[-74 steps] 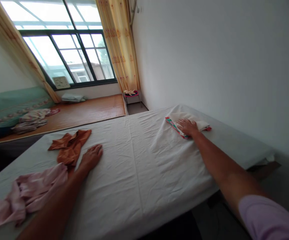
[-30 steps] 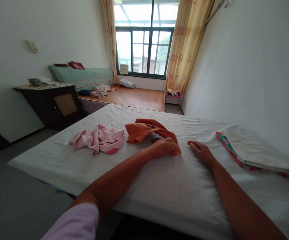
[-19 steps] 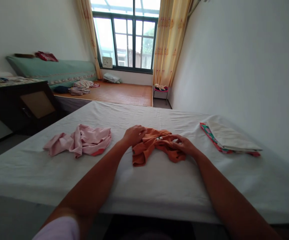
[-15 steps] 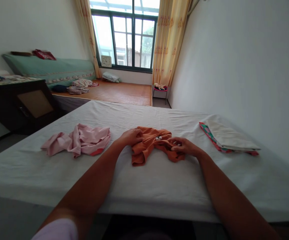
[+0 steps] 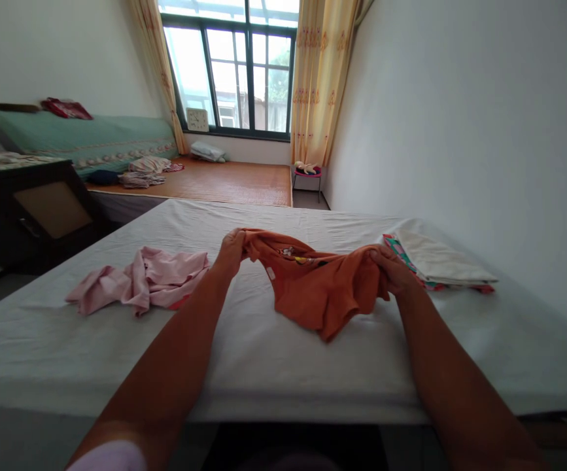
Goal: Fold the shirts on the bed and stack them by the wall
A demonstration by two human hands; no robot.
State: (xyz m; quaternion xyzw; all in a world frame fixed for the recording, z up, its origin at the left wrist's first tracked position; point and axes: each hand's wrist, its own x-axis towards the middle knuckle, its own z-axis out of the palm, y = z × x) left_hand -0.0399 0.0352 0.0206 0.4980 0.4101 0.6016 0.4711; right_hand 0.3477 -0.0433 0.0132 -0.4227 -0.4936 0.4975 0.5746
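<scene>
An orange shirt (image 5: 307, 281) with a small printed picture on it is stretched sideways between my two hands, raised off the white bed sheet (image 5: 263, 366). My left hand (image 5: 234, 247) is closed on its left end. At the right end, my right hand (image 5: 392, 268) pinches the cloth, thumb on top. The shirt's lower part hangs down in loose folds toward the sheet. To the left lies a crumpled pink garment (image 5: 146, 278) with a red edge, partly behind my left forearm.
Folded cloths, a cream one (image 5: 440, 258) over a patterned one, lie at the right by the wall. Beyond the sheet are a mat-covered bed (image 5: 234, 183) with clothes, a dark cabinet (image 5: 52, 209) and a small pink stool (image 5: 307, 173).
Both hands have gripped the orange shirt, lifted it and spread it wider, the left hand moving left and the right hand right. The view has shifted slightly.
</scene>
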